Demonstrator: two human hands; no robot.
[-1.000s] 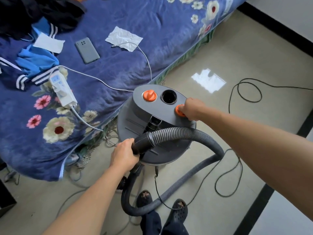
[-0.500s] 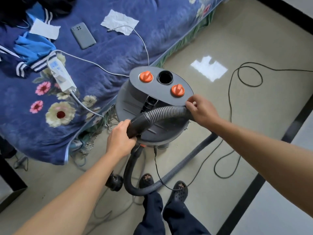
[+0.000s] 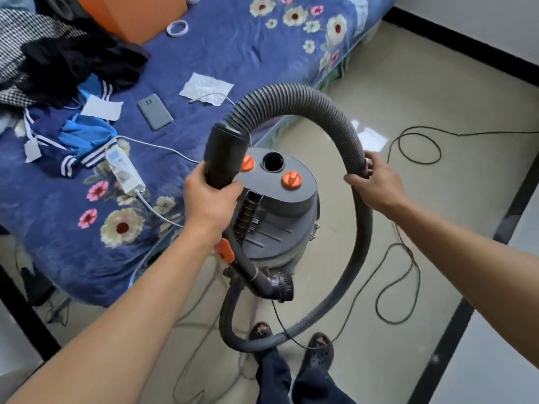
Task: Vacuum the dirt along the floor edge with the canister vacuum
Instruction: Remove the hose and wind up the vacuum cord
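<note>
Currently our left hand (image 3: 211,199) grips the rigid black hose cuff (image 3: 223,158); our right hand (image 3: 376,185) is wrapped round the corrugated hose (image 3: 291,96), holding its loop raised, probably to untangle it. Canister vacuum (image 3: 280,223) stands on the floor (image 3: 437,97) beside the bed (image 3: 204,48).

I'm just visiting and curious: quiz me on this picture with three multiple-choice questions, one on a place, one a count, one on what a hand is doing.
1. Where does the grey phone lie? A) floor B) a shelf C) bed
2. How many orange knobs sit atop the canister vacuum? A) two B) one C) four
3. What is the right hand doing? A) hanging free B) gripping the hose C) pressing a knob
Answers: C, it lies on the blue floral bed; A, one each side of the round opening; B, it is curled round the hose.
</note>
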